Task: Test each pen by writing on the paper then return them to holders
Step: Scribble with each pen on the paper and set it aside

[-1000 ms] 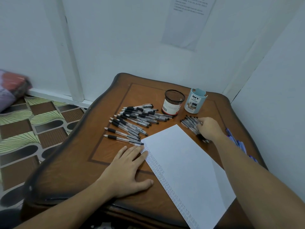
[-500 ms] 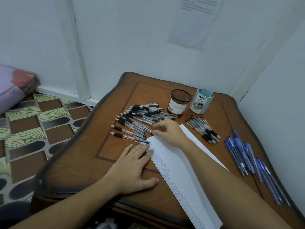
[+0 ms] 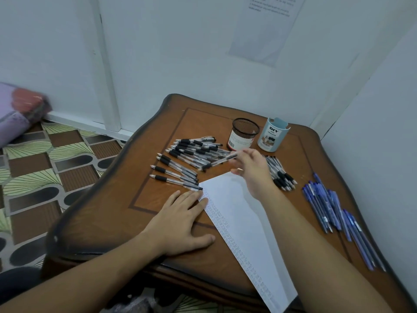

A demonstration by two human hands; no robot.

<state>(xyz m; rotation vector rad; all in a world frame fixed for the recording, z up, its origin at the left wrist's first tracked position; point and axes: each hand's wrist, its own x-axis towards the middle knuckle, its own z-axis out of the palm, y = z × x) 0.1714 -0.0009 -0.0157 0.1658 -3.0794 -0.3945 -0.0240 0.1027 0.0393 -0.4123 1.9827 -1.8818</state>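
Note:
My right hand (image 3: 252,170) holds a clear black-grip pen (image 3: 220,161) lifted over the far corner of the white paper (image 3: 239,213), its tip pointing left. My left hand (image 3: 180,222) lies flat, fingers spread, on the paper's left edge, where rows of small scribbles run. A spread of several black pens (image 3: 187,159) lies left of my right hand. A smaller bunch of black pens (image 3: 282,175) lies to its right. The black mesh holder (image 3: 243,134) and the light-blue holder (image 3: 273,136) stand at the back.
Several blue pens (image 3: 331,211) lie along the right side of the brown wooden table (image 3: 112,199), close to the wall. White walls close in behind and on the right. A patterned floor and a purple bundle (image 3: 18,114) lie to the left.
My right hand went from the right bunch of black pens to the left spread, picked up one pen, and now holds it raised above the paper. My left hand stayed put.

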